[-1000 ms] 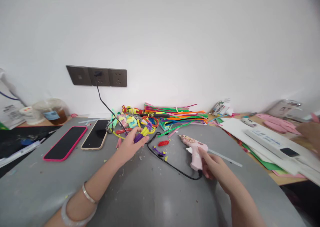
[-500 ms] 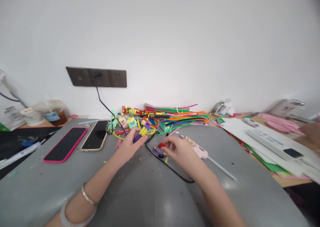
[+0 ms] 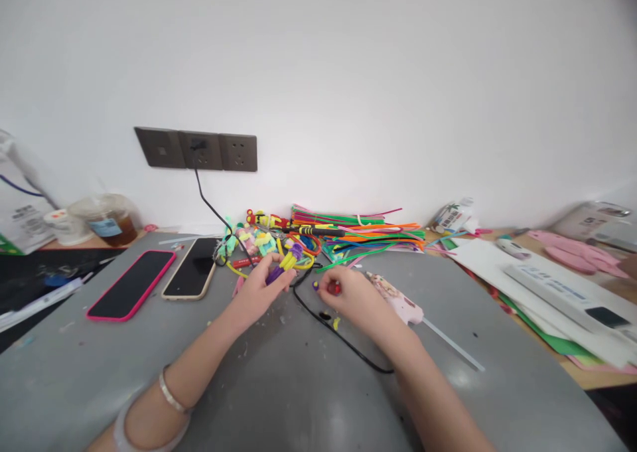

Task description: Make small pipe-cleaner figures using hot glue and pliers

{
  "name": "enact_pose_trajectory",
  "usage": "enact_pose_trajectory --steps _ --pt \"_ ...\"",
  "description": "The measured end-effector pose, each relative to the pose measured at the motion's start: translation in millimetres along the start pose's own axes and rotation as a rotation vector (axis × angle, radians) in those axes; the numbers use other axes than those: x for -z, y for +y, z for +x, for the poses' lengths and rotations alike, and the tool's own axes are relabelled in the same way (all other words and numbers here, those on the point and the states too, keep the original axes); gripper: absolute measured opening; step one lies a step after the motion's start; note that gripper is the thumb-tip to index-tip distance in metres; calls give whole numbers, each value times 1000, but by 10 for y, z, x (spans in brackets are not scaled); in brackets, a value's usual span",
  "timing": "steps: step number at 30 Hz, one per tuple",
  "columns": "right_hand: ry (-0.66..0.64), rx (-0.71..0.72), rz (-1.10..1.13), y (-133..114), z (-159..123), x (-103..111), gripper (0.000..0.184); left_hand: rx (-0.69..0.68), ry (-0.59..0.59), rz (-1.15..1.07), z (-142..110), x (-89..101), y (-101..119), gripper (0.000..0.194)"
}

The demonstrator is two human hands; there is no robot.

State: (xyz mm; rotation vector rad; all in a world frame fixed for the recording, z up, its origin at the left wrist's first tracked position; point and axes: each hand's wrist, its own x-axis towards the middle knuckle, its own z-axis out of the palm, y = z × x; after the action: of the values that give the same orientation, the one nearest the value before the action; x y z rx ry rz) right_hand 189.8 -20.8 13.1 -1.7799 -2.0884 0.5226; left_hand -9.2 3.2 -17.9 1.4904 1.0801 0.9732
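Note:
My left hand (image 3: 259, 287) is closed around a small purple and yellow pipe-cleaner figure (image 3: 286, 263) above the grey mat (image 3: 279, 385). My right hand (image 3: 351, 296) pinches a small red pipe-cleaner piece (image 3: 334, 288), with a bit of purple and yellow showing at its fingertips. The two hands are close together. A pink glue gun (image 3: 398, 299) lies on the mat just right of my right hand, its black cord (image 3: 348, 346) looping under my wrist. A clear glue stick (image 3: 450, 342) lies beside it.
A pile of coloured pipe cleaners (image 3: 358, 229) and small figures lies at the back. Two phones (image 3: 130, 293) (image 3: 192, 276) rest on the left. A wall socket strip (image 3: 196, 149) holds a plug. White sheets and boxes (image 3: 547, 286) cover the right side; cups (image 3: 102, 220) stand far left.
My right hand let go of the glue gun, moved left and picked up the small red piece. The left hand has kept hold of the figure in the same spot.

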Motion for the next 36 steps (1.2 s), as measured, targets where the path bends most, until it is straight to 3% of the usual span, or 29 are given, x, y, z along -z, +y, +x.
enact_pose_trajectory --steps 6,11,16,23,36 --pt "135 131 790 87 105 183 21 91 -85 -163 -32 -57 132 44" --pt "202 110 1035 136 211 35 27 123 -91 -224 -34 -86 109 47" --pt "173 69 1249 195 248 -137 37 116 -119 -354 -42 -100 108 46" --pt "136 6 1347 206 231 -162 41 224 -162 -510 -57 -121 108 51" --pt "92 29 1330 228 210 -176 37 186 -120 -465 -29 -104 60 52"
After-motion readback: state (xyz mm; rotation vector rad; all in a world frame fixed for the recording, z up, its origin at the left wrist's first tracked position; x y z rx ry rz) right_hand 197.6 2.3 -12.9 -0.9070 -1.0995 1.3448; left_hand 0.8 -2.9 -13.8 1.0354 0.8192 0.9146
